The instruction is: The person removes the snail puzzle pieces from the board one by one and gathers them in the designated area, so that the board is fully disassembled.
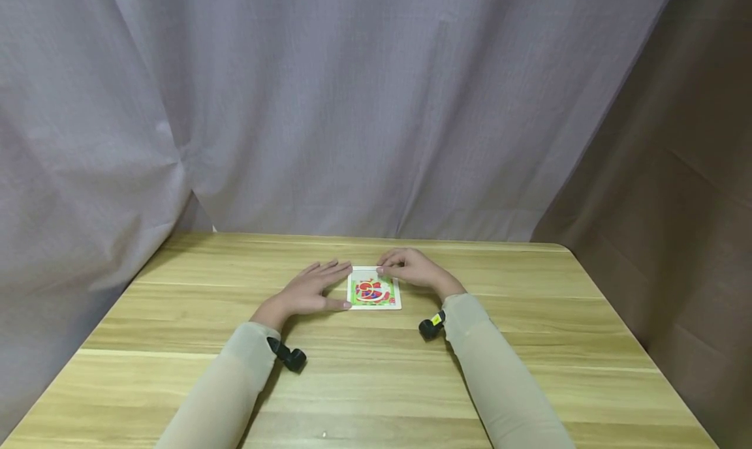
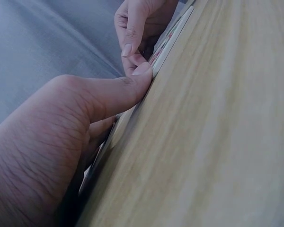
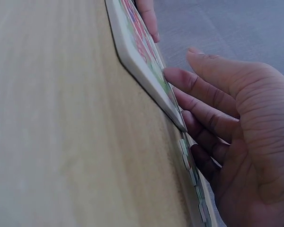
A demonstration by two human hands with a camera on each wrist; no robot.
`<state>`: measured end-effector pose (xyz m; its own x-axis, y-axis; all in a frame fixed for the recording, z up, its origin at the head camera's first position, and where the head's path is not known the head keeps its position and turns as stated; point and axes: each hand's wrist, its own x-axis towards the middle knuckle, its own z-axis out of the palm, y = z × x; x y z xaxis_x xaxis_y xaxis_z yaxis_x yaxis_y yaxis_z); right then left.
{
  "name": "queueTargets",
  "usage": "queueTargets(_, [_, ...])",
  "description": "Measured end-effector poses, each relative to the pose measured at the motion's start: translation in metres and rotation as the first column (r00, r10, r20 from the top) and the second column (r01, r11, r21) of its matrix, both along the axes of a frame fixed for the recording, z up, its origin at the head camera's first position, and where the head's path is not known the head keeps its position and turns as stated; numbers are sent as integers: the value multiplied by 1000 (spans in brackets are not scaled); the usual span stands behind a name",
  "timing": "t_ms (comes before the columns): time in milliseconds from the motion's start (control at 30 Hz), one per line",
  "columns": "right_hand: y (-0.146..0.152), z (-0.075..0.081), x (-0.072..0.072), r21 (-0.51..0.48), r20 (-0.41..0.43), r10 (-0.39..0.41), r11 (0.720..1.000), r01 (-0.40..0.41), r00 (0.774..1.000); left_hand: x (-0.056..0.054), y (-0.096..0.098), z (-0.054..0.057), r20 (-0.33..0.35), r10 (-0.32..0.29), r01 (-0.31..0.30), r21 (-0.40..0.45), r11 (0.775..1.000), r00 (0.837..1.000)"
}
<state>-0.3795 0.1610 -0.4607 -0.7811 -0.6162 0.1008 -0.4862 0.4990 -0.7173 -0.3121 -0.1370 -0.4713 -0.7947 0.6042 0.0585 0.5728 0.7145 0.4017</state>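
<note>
A square white-framed picture board (image 1: 374, 299), printed red, green and blue, lies flat on the wooden table. My left hand (image 1: 311, 289) rests at its left side, fingers outstretched near the upper corner and thumb touching the lower one. Over the upper right part is my right hand (image 1: 410, 268), its fingers loosely bent. In the right wrist view, the index fingertip of the right hand (image 3: 260, 113) touches the board's face, with the thumb lifted apart and nothing visible between them. Small flat coloured pieces (image 3: 194, 172) lie beyond the board's corner, beside the lower fingers.
The wooden table (image 1: 376, 384) stretches around both arms. A grey curtain (image 1: 352, 109) hangs along its far edge, and a brown cloth (image 1: 675, 175) hangs on the right. Each wrist bears a small black camera, such as the left one (image 1: 294, 359).
</note>
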Motion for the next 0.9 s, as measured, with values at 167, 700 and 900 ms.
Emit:
queueTargets(167, [1,5,4,-10,32,2,1000,-1,999,0,1,2,0,0,0,2,1000,1000])
queueTargets(700, [2,8,7,-49,127,-8,999,14,992,-1,-1,-3,-7,-4,4,11,1000,1000])
queueTargets(900, [4,5,4,-94,120,-12,995,23,993,-2,-2,-4,-18,-1,1,4,1000,1000])
